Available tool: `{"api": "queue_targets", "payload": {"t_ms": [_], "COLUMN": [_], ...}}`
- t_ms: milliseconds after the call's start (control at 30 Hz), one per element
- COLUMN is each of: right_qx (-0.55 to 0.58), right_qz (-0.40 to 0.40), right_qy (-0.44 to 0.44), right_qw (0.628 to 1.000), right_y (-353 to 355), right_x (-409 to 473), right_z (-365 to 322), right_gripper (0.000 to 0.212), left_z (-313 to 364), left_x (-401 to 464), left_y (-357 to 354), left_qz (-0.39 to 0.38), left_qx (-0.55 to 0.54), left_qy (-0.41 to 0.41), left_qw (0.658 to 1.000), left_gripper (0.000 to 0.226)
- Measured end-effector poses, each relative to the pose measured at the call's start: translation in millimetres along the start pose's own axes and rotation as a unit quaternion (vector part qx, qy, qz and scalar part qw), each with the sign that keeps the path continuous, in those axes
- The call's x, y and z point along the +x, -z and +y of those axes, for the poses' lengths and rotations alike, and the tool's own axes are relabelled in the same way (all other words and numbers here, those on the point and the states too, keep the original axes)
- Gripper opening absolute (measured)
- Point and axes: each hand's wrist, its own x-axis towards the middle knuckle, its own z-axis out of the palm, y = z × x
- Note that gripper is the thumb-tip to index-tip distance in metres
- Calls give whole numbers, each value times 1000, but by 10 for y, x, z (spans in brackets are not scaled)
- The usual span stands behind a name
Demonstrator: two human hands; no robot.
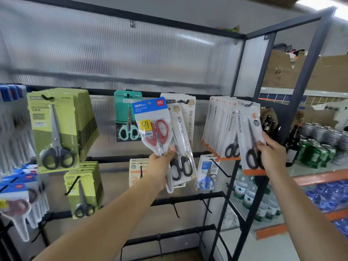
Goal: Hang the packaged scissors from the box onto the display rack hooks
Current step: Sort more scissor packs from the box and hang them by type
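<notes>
- A fan of two packaged scissors is held up by the left hand [161, 159] in front of the black metal display rack [105, 92]: a clear pack with a blue header card and red-handled scissors [153, 127], and behind it a long clear pack of black-handled scissors with a beige label [181, 147].
- Both packs are pinched near their lower part, the thumb lying across the front of the red-handled pack and the fingers hidden behind.
- A white pack with an orange bottom strip and black-handled scissors [251, 140] is gripped by the right hand [271, 149] at its right edge, the fingers curled onto its front.
- The top of that pack sits at a black hook [248, 104] on the rack's upper bar; whether it is threaded on cannot be told.
- A row of matching white packs [220, 127] hangs on the rack just left of it.
- Olive-green carded scissors [54, 129] hang far left on the rack, and a teal carded pair [127, 115] hangs behind the red-handled pack.
</notes>
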Motion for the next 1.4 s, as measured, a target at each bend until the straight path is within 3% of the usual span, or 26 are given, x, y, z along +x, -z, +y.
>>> {"api": "queue_targets", "payload": {"t_ms": [733,867,933,1033,1100,1167,1300,1400], "right_qx": [-114,-87,-45,26,0,-27,49,82], "right_qz": [2,35,39,-129,-293,-406,-399,-375], "right_qy": [39,-67,-74,-91,-77,-54,-64,-46], "right_qw": [993,993,996,987,953,912,913,922], "right_y": [-145,-199,-302,-526,-633,-745,-924,-962], "right_x": [-24,-53,-203,-600,-892,-1124,-1356,-1367], "right_z": [264,245,186,-5,-133,-168,-68,-12], "right_gripper": [53,60,52,24,27,27,11,14], "left_z": [4,3,-1,-13,-23,-28,-9,-4], "left_x": [-62,-35,-32,-30,-32,-42,-115,-142], "left_y": [103,192,210,207,186,169,180,219], "left_qz": [3,-6,-7,-6,-10,-9,-52,-69], "left_qx": [5,0,-6,-13,-25,-33,-32,-34], "left_qy": [12,6,4,9,8,7,14,9], "left_qw": [1000,1000,1000,1000,1000,999,998,997], "left_gripper": [22,12,7,8,8,6,15,19]}}
